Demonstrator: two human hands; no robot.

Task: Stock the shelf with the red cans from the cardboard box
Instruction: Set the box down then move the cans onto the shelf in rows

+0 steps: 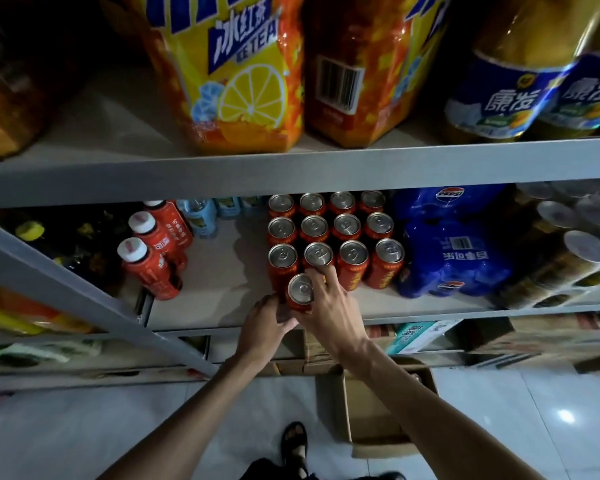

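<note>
My right hand (329,306) gripped a red can (300,289) upright at the shelf (215,289) front, my left hand (265,323) curled round its base, above the cardboard box (371,420) on the floor.

Pepsi pack (451,244), red bottles (149,265), iced-tea packs (236,81)
</note>
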